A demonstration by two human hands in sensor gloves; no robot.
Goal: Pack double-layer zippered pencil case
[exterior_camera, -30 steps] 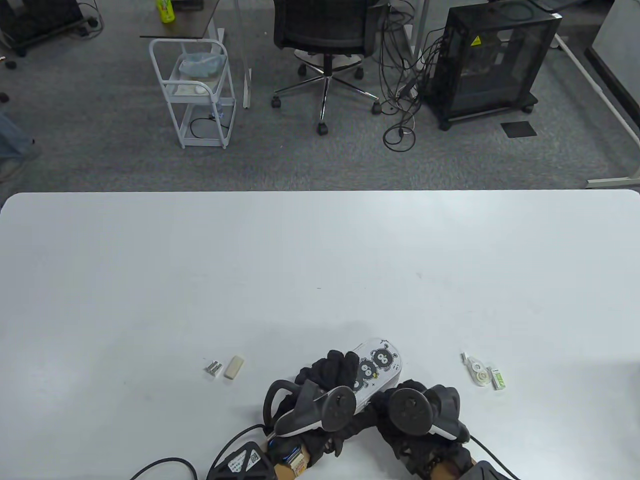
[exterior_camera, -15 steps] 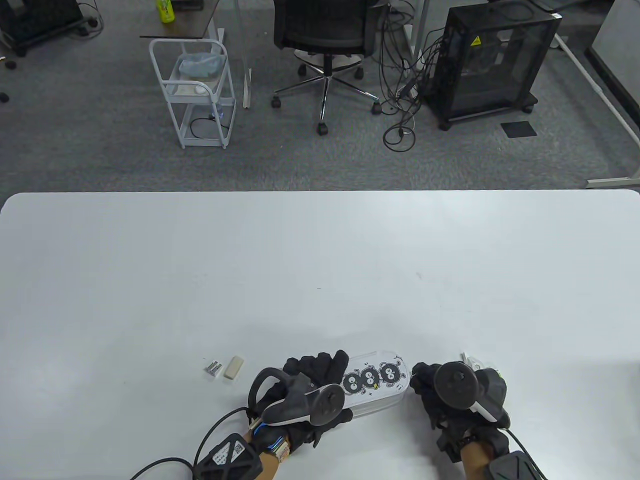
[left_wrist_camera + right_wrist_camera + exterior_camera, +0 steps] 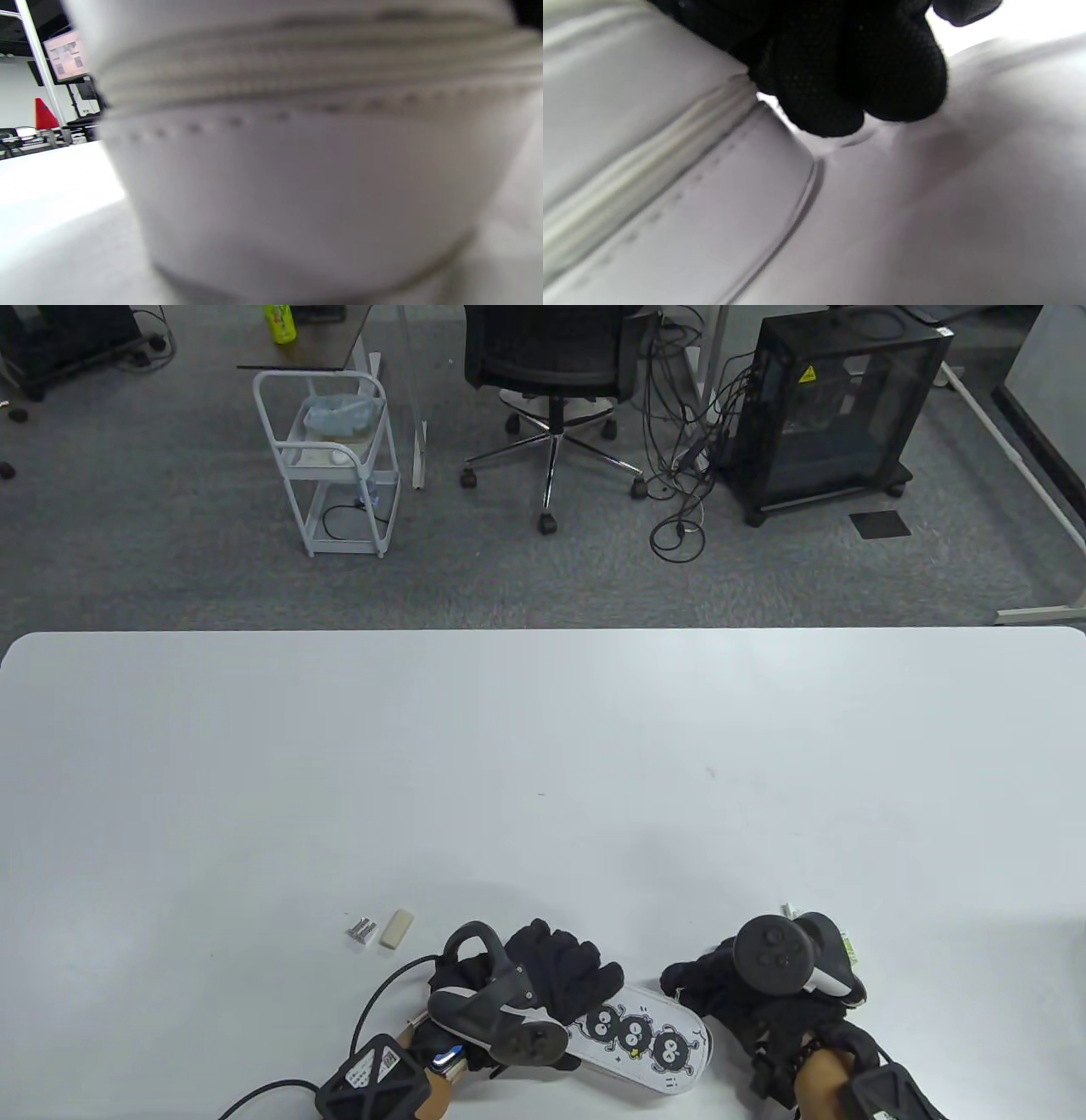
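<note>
The pencil case [image 3: 638,1037] lies near the worktop's [image 3: 543,780] front edge, left hand [image 3: 556,976] gripping its left end and right hand [image 3: 721,993] curled at its right end — light, soft-sided, probably floppy — best held near the zipper

Beyond the white table [image 3: 543,729], a black office chair [image 3: 556,356] stood on grey carpet, with a white wire trolley [image 3: 335,466] to its left and a black cabinet on castors [image 3: 836,407] to its right. Loose cables [image 3: 679,466] trailed between chair and cabinet. A green bottle [image 3: 280,322] sat on a dark side table [image 3: 310,347].
</note>
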